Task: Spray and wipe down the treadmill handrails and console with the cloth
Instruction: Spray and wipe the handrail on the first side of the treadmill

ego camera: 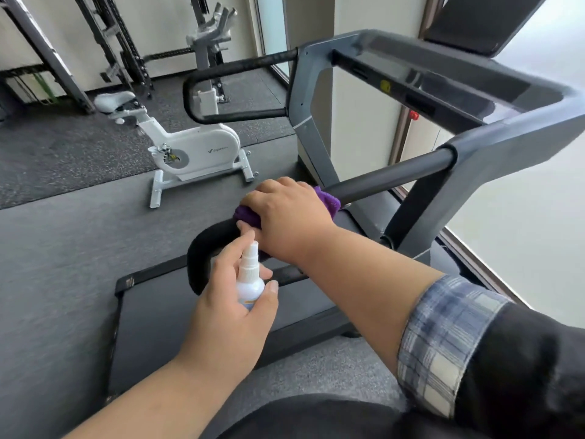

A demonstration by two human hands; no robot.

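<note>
Nearest, the left hand (235,299) grips a small white spray bottle (250,280), forefinger on its nozzle, pointing at the near handrail (392,175). Just beyond, the right hand (285,213) presses a purple cloth (329,201) around that black rail. Farther off sit the console (443,87) and a white exercise bike (190,147).

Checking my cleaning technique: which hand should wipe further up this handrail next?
Right. The right hand already grips the cloth around the handrail; the left hand holds the spray bottle.
</note>
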